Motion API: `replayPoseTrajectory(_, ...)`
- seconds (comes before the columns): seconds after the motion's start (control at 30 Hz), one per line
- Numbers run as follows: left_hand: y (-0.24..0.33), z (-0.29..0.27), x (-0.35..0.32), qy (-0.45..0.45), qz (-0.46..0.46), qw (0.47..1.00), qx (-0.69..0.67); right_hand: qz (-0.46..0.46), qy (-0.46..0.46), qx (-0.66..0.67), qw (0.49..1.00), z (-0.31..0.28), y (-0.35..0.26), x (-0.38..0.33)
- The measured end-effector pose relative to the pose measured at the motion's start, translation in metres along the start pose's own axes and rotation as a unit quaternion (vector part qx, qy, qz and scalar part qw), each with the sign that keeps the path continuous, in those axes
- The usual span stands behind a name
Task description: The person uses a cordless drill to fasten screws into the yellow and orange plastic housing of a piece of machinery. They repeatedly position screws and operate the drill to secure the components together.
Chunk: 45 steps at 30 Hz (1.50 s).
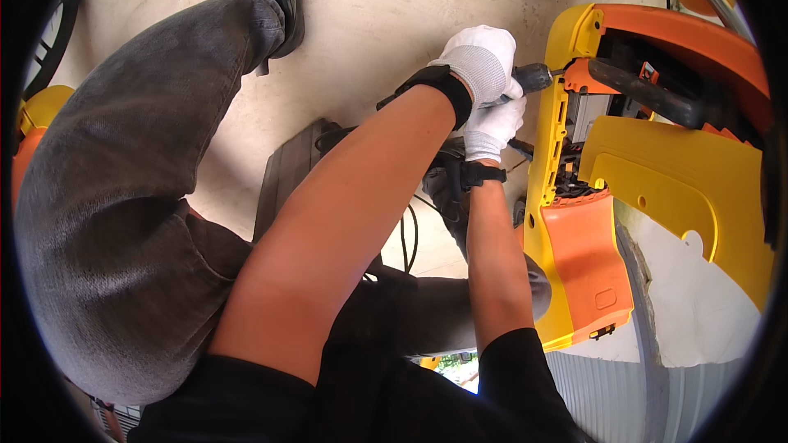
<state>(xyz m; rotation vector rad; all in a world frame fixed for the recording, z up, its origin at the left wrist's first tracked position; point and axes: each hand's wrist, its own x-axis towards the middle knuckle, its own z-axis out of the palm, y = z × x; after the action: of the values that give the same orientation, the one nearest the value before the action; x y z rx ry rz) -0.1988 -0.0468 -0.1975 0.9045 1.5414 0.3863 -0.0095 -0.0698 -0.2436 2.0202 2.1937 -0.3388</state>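
My left hand [476,57], in a white knit glove, is closed around the back of a dark power drill [535,78]. Just below it my right hand [497,125], also in a white glove, is closed against the lower part of the same drill; the gloves cover most of its body. The drill's thin tip points right and meets the yellow frame [558,135] of a yellow and orange machine near its upper corner. Whether a screw sits at the tip cannot be made out. Dark straps circle both my wrists.
Right of the frame are an orange cover [587,238], a yellow panel [673,168] and a black grip [648,94]. A dark grey ribbed box [287,172] stands on the pale floor beneath my left forearm, with black cables [408,238] nearby. My bent left leg [123,197] fills the left.
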Motion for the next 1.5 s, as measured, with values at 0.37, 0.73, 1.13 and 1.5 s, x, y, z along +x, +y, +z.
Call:
replayPoseTrajectory(0.37, -0.005, -0.019, 0.013, -0.049, -0.002, 0.994, -0.095, 0.056, -0.001, 0.05, 0.997, 0.014, 0.001, 0.017)
replayPoseTrajectory(0.73, 0.021, -0.064, 0.05, -0.05, 0.108, 0.974, -0.193, 0.035, 0.006, 0.162, 0.986, 0.019, 0.0, 0.017)
replayPoseTrajectory(1.13, 0.041, -0.067, 0.047, 0.005, 0.134, 0.986, -0.096, 0.211, 0.016, 0.439, 0.873, 0.041, 0.015, 0.033)
replayPoseTrajectory(1.5, 0.052, -0.068, 0.045, 0.011, 0.132, 0.989, -0.069, 0.117, -0.038, 0.246, 0.962, 0.031, 0.01, 0.012)
